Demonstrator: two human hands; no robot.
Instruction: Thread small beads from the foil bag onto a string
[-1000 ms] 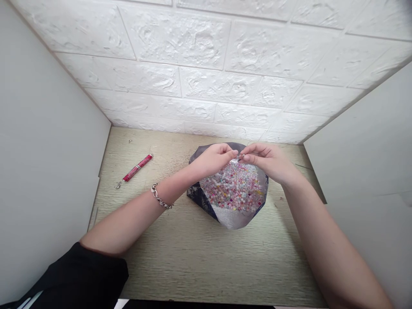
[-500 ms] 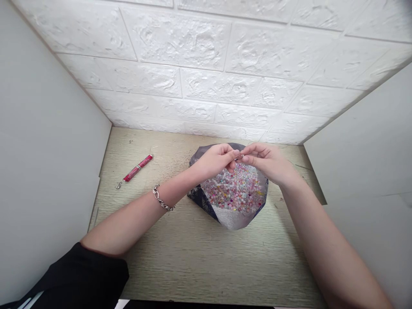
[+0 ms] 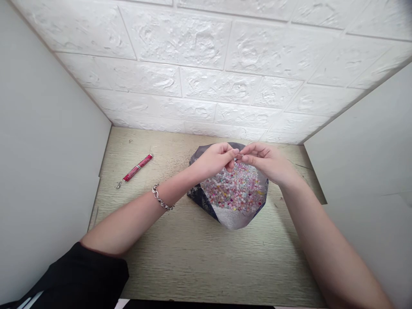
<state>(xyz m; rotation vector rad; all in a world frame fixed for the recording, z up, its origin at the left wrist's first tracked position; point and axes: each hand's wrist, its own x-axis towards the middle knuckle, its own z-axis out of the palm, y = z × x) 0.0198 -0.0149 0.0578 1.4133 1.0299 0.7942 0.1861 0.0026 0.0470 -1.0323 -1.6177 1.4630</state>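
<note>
Over the back part of a dark cloth bag (image 3: pixel 202 201) my two hands meet, fingertips almost touching. The bag lies open and holds many small pink, white, yellow and clear beads (image 3: pixel 236 191). My left hand (image 3: pixel 222 158), with a silver chain bracelet (image 3: pixel 161 199) on its wrist, is closed in a pinch. My right hand (image 3: pixel 262 159) also pinches, thumb against fingers. Something tiny and shiny shows between the fingertips, too small to make out.
A slim red item (image 3: pixel 138 168) with small metallic bits at its lower end lies on the wooden table (image 3: pixel 206 266) at the left. White brick-patterned wall (image 3: pixel 206 86) stands behind, with pale panels on both sides.
</note>
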